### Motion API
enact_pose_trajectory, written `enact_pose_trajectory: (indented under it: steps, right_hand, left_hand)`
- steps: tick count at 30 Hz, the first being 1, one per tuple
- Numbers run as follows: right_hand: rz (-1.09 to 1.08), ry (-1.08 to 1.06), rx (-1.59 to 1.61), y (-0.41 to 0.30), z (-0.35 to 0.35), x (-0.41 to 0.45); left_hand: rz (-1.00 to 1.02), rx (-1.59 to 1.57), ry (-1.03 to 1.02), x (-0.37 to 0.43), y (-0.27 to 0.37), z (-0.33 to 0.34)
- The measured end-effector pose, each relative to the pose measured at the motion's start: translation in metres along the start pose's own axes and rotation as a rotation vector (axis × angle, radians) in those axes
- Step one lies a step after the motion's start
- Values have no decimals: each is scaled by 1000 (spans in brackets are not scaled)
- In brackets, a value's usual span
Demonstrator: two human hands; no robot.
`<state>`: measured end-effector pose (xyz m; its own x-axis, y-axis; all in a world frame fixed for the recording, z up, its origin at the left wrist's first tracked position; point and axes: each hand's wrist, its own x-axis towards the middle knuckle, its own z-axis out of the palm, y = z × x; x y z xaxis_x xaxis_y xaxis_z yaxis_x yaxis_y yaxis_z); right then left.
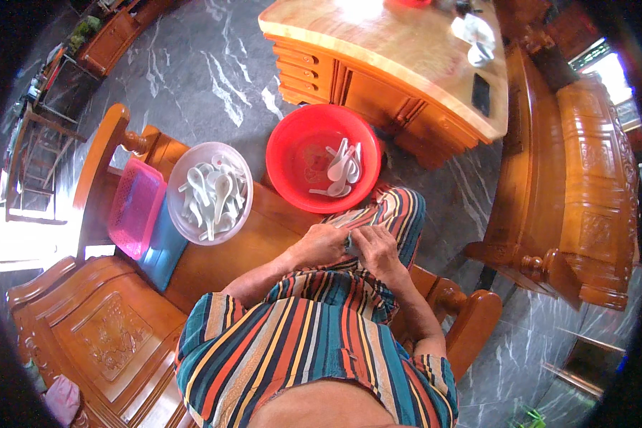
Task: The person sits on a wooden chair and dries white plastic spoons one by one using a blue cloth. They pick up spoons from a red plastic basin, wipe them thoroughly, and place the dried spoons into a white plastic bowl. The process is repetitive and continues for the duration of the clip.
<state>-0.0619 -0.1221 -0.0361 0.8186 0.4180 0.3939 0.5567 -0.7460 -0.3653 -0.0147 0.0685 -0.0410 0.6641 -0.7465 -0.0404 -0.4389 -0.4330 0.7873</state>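
Note:
My left hand and my right hand are close together over my lap. A small pale thing shows between them, mostly hidden by the fingers; I cannot tell what it is. Just beyond my hands stands a red plastic basin with several white soup spoons lying at its right side. To the left, a translucent white plastic bowl on the wooden bench holds a heap of white soup spoons.
A pink plastic basket and a blue item lie on the wooden bench at left. Ahead stands a stone-topped wooden cabinet bearing a dark phone-like slab. Another carved wooden bench is at right.

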Motion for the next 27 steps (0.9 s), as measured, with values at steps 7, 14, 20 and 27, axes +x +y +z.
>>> enact_pose_trajectory:
  steps: [7, 14, 20, 27]
  right_hand:
    - [152, 168, 231, 10, 16, -16]
    - [562, 247, 602, -5, 13, -17]
    - [753, 418, 933, -8, 18, -17]
    - [845, 520, 944, 7, 47, -37]
  left_hand:
    - [-53, -325, 58, 0, -15, 12]
    - [42, -397, 189, 5, -31, 32]
    - [105, -462, 213, 9, -37, 45]
    - [-37, -635, 190, 5, -21, 39]
